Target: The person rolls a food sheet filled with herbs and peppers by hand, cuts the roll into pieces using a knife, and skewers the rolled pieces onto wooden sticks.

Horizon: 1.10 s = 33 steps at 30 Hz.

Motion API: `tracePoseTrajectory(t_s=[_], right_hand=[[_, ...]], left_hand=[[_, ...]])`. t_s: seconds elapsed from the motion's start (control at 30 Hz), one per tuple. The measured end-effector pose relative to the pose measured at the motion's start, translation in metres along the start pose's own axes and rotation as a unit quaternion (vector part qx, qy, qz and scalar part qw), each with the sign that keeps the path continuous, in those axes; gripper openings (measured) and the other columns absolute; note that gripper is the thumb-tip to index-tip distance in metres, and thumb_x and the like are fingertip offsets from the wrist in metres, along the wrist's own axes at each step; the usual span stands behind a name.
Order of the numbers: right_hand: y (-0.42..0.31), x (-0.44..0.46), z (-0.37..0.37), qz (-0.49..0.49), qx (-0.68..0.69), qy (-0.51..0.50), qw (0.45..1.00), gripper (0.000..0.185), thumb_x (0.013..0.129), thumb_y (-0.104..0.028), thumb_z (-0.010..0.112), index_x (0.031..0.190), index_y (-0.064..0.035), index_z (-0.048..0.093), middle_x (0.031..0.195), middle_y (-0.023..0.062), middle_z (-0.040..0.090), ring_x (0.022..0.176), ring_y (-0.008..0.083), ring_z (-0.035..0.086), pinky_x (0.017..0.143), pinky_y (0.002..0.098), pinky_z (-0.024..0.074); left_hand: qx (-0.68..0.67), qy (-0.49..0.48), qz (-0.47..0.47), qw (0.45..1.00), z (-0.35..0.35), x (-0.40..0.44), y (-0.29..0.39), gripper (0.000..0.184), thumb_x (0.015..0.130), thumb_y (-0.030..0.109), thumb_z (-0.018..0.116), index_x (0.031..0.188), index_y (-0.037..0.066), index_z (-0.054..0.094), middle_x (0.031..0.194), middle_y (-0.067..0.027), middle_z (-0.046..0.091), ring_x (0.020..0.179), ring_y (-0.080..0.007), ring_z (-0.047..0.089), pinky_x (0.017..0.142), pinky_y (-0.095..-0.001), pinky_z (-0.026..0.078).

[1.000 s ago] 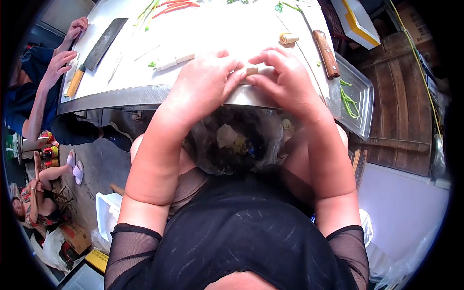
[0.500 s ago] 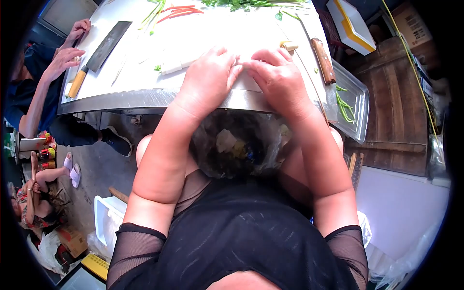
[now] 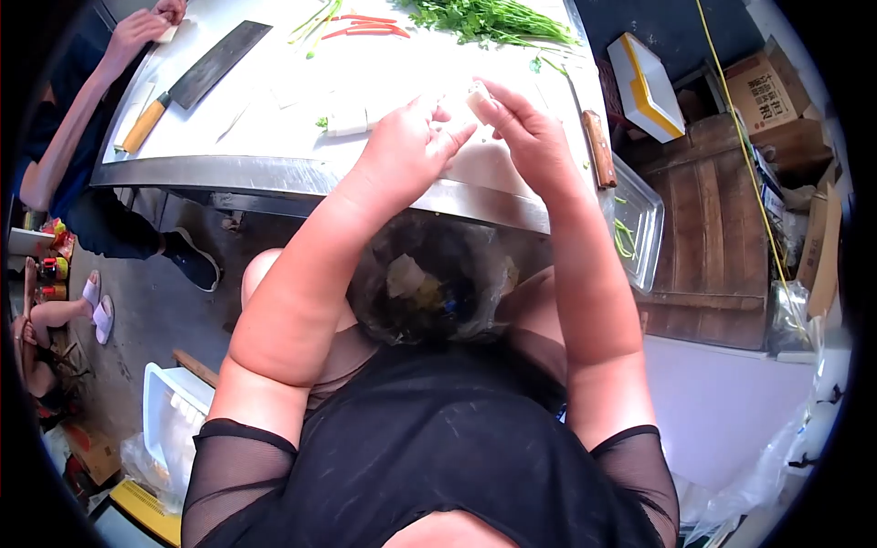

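Note:
My right hand (image 3: 528,128) pinches a small pale roll (image 3: 479,102) between thumb and fingers, above the white tabletop (image 3: 292,96). Beside it, my left hand (image 3: 409,137) has its thumb apart from its half-curled fingers, with nothing visible in it. Just left of that hand lies a white roll (image 3: 347,122) with a bit of green poking from its end. Glare washes out the surface behind my hands. A wooden-handled knife (image 3: 598,151) rests along the right edge of the table. To the left lies a cleaver (image 3: 219,66).
Red chili strips (image 3: 365,29) and a bunch of leafy green herbs (image 3: 489,20) lie at the back. A metal tray (image 3: 642,224) with green stems adjoins the right edge. A lined bin (image 3: 429,283) stands under the front edge. Another person's hands (image 3: 146,27) work at the left.
My right hand has lifted a pale roll and moved slightly away from my left hand, whose thumb has spread. The other person's hands have moved up. The view has shifted.

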State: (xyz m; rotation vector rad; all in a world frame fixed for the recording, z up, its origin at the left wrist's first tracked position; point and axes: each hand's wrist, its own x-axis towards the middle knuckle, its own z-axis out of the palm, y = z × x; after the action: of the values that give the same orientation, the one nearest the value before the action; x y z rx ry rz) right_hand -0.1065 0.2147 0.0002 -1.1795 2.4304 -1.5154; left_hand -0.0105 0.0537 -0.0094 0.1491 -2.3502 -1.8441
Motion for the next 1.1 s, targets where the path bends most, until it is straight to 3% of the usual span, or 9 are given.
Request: tracePoseTrajectory(t_s=[0.07,0.23,0.33,0.4,0.5,0.57,0.67,0.83,1.1], right_hand=[[-0.011,-0.012,0.000,0.114,0.247,-0.018,0.962,0.036,0.098,-0.023,0.062,0.128,-0.0041,0.063,0.099,0.0005,0.067,0.084,0.0084,0.056,0.075,0.0237,0.0481],[-0.028,-0.039,-0.004,0.163,0.354,-0.009,0.921,0.040,0.097,-0.025,0.063,0.131,-0.0026,0.061,0.097,0.0000,0.065,0.081,0.0066,0.055,0.073,0.0220,0.0480],[-0.020,-0.059,-0.024,0.102,0.018,0.077,0.992,0.042,0.093,-0.028,0.068,0.129,-0.0053,0.063,0.095,0.0056,0.067,0.082,0.0146,0.060,0.078,0.0308,0.0517],[0.002,-0.066,-0.048,-0.036,-0.455,0.152,0.877,0.032,0.091,-0.023,0.067,0.118,-0.0046,0.067,0.093,0.0108,0.066,0.084,0.0250,0.063,0.080,0.0386,0.0522],[0.013,-0.081,-0.058,0.082,-0.526,0.095,0.841,0.024,0.092,-0.016,0.062,0.113,-0.0064,0.068,0.095,0.0130,0.065,0.091,0.0317,0.063,0.083,0.0393,0.0506],[0.021,-0.088,-0.057,0.052,-0.499,0.108,0.858,0.020,0.091,-0.016,0.062,0.106,-0.0049,0.069,0.092,0.0140,0.064,0.088,0.0324,0.063,0.081,0.0415,0.0510],[0.010,-0.102,-0.055,-0.006,-0.420,0.131,0.898,0.015,0.091,-0.013,0.061,0.099,-0.0025,0.070,0.090,0.0162,0.063,0.083,0.0334,0.062,0.076,0.0439,0.0510],[-0.039,-0.147,-0.045,0.061,-0.190,0.056,0.978,0.019,0.088,-0.005,0.064,0.106,-0.0016,0.070,0.081,0.0154,0.060,0.075,0.0275,0.060,0.067,0.0364,0.0482],[-0.044,-0.168,-0.032,0.056,-0.179,0.065,0.980,0.024,0.085,0.002,0.065,0.109,-0.0011,0.070,0.080,0.0120,0.060,0.073,0.0247,0.059,0.065,0.0338,0.0479]], left_hand=[[-0.068,0.005,-0.017,0.998,0.004,-0.007,0.011,0.051,0.097,0.028,0.063,0.136,-0.002,0.051,0.104,-0.0044,0.065,0.084,-0.0092,0.062,0.069,-0.0255,0.055],[-0.192,-0.011,0.030,0.981,0.013,-0.013,0.010,0.033,0.095,0.026,0.067,0.115,0.000,0.068,0.096,-0.0015,0.069,0.088,-0.0087,0.063,0.074,-0.0260,0.054],[-0.179,-0.006,0.052,0.982,0.017,-0.015,0.011,0.027,0.093,0.023,0.070,0.110,0.002,0.069,0.097,-0.0019,0.070,0.089,-0.0092,0.064,0.076,-0.0255,0.052],[-0.142,0.005,0.055,0.988,0.015,-0.017,0.014,0.025,0.091,0.021,0.072,0.107,0.002,0.069,0.097,-0.0031,0.071,0.088,-0.0093,0.064,0.077,-0.0250,0.052],[0.145,0.067,0.134,0.978,0.010,-0.019,0.018,0.024,0.090,0.018,0.071,0.105,0.000,0.068,0.095,-0.0095,0.070,0.087,-0.0167,0.066,0.078,-0.0291,0.052],[0.324,0.107,0.268,0.901,0.014,-0.013,0.006,0.023,0.087,0.016,0.067,0.103,0.000,0.068,0.092,-0.0150,0.066,0.088,-0.0274,0.064,0.080,-0.0358,0.052],[0.356,0.090,0.231,0.901,0.017,-0.003,-0.007,0.021,0.087,0.016,0.065,0.100,0.001,0.069,0.090,-0.0157,0.063,0.091,-0.0339,0.060,0.081,-0.0408,0.051],[0.367,0.081,0.198,0.905,0.013,0.001,-0.003,0.023,0.087,0.020,0.068,0.099,0.000,0.070,0.090,-0.0161,0.063,0.092,-0.0330,0.061,0.081,-0.0403,0.051],[0.318,0.088,0.145,0.933,0.011,0.001,0.001,0.028,0.085,0.023,0.072,0.101,0.000,0.072,0.093,-0.0180,0.067,0.084,-0.0312,0.066,0.078,-0.0377,0.053]])
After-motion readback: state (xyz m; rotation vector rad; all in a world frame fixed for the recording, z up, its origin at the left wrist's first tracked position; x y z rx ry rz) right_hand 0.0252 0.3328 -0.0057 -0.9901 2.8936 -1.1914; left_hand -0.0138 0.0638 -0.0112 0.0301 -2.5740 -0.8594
